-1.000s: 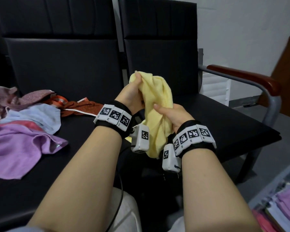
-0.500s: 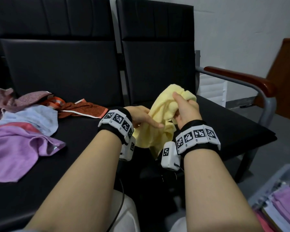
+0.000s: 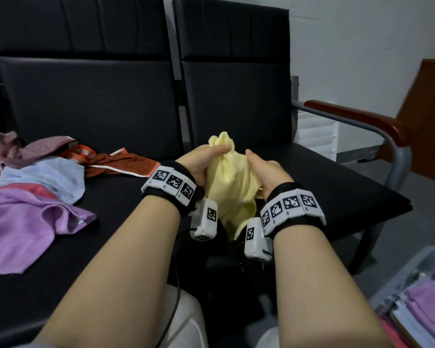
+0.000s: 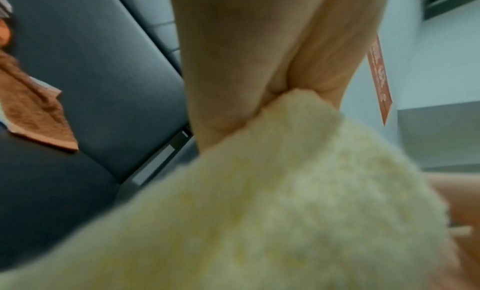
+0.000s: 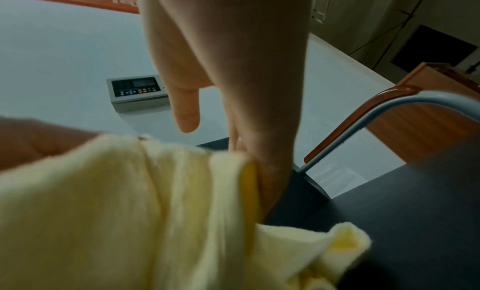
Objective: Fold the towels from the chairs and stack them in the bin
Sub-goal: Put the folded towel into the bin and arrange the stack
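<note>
the left hand [image 3: 201, 162] pinches the bunched yellow towel [image 3: 230, 182] near its top; the right hand [image 3: 266, 172] holds its side, both above the chair seat [image 3: 337, 187]. it looks unfolded. folded towels lie in the bin [image 3: 397, 280]; more towels [image 3: 28, 217] wait on the seat's left side.

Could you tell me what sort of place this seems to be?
Probably an office or waiting room, not a home: linked black chairs with a wood-topped metal armrest, bare white walls, and a control panel mounted on the wall.
</note>
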`<action>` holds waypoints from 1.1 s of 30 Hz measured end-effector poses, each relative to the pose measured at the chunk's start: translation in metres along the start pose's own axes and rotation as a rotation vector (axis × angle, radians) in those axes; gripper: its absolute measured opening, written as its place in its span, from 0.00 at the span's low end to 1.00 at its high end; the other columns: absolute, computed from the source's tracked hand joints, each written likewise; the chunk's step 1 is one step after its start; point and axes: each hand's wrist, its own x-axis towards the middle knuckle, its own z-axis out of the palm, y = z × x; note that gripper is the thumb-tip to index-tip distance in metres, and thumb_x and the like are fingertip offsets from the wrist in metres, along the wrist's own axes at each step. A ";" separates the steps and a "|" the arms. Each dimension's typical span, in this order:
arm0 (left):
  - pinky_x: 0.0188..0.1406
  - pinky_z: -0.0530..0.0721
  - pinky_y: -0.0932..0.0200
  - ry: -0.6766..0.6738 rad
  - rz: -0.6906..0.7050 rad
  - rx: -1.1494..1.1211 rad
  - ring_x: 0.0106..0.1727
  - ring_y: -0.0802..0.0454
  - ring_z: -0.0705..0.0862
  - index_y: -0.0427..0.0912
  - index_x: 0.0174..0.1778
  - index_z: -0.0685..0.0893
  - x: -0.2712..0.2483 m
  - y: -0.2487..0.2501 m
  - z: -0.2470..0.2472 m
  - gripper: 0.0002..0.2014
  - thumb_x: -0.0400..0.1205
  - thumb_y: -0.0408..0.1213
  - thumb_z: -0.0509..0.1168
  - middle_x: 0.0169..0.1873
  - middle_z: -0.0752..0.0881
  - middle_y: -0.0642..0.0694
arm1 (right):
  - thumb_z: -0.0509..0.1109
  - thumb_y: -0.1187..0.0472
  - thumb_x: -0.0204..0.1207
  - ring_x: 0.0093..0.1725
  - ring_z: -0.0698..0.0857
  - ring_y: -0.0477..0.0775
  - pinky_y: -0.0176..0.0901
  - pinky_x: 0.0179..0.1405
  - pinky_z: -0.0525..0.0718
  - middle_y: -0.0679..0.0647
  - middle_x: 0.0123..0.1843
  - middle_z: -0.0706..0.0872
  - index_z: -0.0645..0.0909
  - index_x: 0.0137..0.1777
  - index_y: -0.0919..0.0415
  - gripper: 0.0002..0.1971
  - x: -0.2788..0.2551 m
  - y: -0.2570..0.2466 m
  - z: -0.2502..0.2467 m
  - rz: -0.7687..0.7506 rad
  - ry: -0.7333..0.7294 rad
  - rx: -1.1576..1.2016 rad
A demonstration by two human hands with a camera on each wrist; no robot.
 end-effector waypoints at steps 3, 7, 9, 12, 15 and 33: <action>0.60 0.83 0.44 0.001 0.014 -0.116 0.62 0.40 0.84 0.36 0.69 0.78 0.001 0.003 -0.004 0.23 0.83 0.47 0.64 0.62 0.84 0.36 | 0.70 0.22 0.45 0.56 0.85 0.60 0.60 0.61 0.83 0.55 0.57 0.86 0.76 0.66 0.57 0.53 0.004 0.004 0.000 0.022 -0.002 -0.053; 0.63 0.81 0.42 -0.034 0.075 -0.132 0.63 0.39 0.84 0.36 0.68 0.79 0.001 0.004 -0.009 0.26 0.79 0.48 0.70 0.61 0.85 0.36 | 0.79 0.38 0.64 0.52 0.89 0.57 0.58 0.61 0.85 0.58 0.51 0.90 0.83 0.57 0.64 0.32 -0.004 0.005 0.001 0.002 -0.081 -0.089; 0.63 0.82 0.42 -0.105 0.126 -0.075 0.62 0.38 0.84 0.34 0.66 0.79 -0.002 0.002 -0.010 0.23 0.77 0.40 0.71 0.58 0.85 0.35 | 0.75 0.49 0.74 0.48 0.87 0.55 0.63 0.60 0.85 0.61 0.50 0.91 0.85 0.53 0.66 0.19 -0.003 0.008 0.000 -0.064 -0.031 -0.006; 0.64 0.81 0.43 -0.197 0.120 -0.025 0.60 0.40 0.85 0.35 0.58 0.82 -0.004 -0.002 -0.012 0.13 0.77 0.30 0.70 0.54 0.86 0.38 | 0.70 0.54 0.80 0.50 0.88 0.54 0.54 0.58 0.87 0.55 0.50 0.90 0.84 0.43 0.55 0.07 -0.003 0.007 -0.004 -0.138 0.035 0.142; 0.62 0.82 0.43 -0.126 0.100 -0.028 0.63 0.40 0.84 0.35 0.60 0.82 -0.005 -0.003 -0.016 0.15 0.77 0.27 0.70 0.58 0.85 0.37 | 0.66 0.56 0.83 0.55 0.87 0.56 0.54 0.60 0.85 0.57 0.53 0.88 0.82 0.42 0.51 0.08 -0.002 0.005 -0.010 -0.151 0.092 0.202; 0.56 0.85 0.42 0.188 -0.031 0.055 0.56 0.40 0.87 0.34 0.63 0.81 -0.016 -0.002 -0.022 0.31 0.64 0.34 0.81 0.56 0.87 0.38 | 0.64 0.52 0.83 0.65 0.82 0.65 0.59 0.66 0.81 0.63 0.64 0.83 0.79 0.68 0.65 0.20 0.000 0.024 -0.088 0.030 0.600 0.195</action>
